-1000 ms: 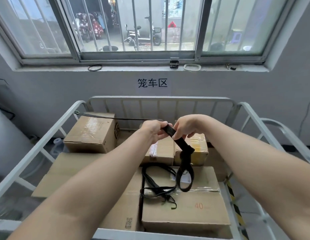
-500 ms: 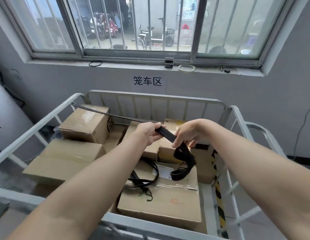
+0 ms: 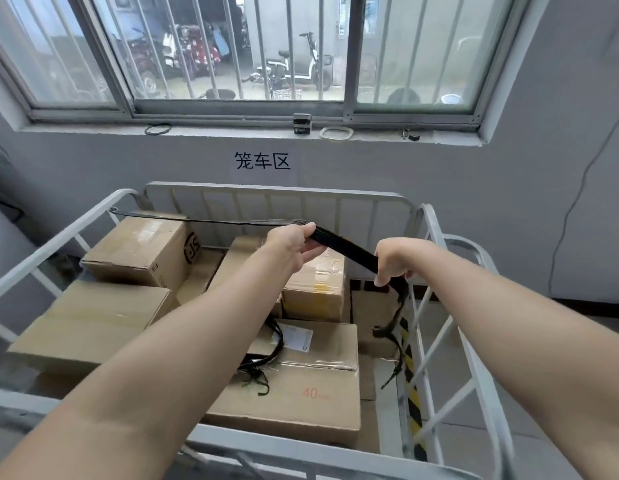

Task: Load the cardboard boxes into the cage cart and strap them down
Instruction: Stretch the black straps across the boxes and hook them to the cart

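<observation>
Grey wall under barred window; strap (image 3: 346,244), limp and light, runs taut from cage cart's (image 3: 273,192) far-left rail over boxes (image 3: 134,251), your left hand (image 3: 294,247) and right hand (image 3: 392,261) curled round it—grip flat webbing.

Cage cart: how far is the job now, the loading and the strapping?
Loading looks done: cardboard boxes lie in the cage cart. In hand: the black strap, running from the left rail, is gripped by left hand and right hand. Left: fastening its loose end, hanging near the right rail.
</observation>
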Motion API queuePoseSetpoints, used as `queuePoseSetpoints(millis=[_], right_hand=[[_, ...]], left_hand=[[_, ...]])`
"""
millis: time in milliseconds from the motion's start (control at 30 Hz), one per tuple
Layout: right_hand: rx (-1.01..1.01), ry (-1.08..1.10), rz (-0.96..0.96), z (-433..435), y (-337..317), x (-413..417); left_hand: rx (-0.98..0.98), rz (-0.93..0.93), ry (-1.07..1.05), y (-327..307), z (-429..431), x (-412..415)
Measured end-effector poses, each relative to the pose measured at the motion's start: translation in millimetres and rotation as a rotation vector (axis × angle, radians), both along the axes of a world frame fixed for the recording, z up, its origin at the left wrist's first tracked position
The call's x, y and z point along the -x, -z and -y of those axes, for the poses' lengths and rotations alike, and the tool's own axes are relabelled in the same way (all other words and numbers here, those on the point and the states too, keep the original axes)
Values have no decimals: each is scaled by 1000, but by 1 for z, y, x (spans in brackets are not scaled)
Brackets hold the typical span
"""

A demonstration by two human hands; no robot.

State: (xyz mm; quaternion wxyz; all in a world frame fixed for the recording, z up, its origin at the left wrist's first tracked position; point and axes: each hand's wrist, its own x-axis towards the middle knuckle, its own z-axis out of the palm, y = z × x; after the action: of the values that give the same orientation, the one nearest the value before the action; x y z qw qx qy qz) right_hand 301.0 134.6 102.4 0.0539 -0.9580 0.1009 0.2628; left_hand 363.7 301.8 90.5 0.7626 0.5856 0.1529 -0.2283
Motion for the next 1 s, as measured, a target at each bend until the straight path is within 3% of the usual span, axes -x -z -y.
queuePoseSetpoints(millis=[167, 333, 400, 767, 1000], right_hand=[[-137, 75, 78, 30, -16, -1], [-648, 302, 226, 70, -56, -1], [-723, 348, 300, 82, -70, -2], [-502, 189, 376, 136, -125, -8], [-643, 162, 314, 183, -135, -5]], left_hand=[[-1, 2, 3, 0, 27, -8], [53, 16, -26, -6, 48, -30], [105, 24, -17, -8, 59, -31], [246, 84, -131, -24, 141, -15], [357, 113, -219, -23, 188, 1]])
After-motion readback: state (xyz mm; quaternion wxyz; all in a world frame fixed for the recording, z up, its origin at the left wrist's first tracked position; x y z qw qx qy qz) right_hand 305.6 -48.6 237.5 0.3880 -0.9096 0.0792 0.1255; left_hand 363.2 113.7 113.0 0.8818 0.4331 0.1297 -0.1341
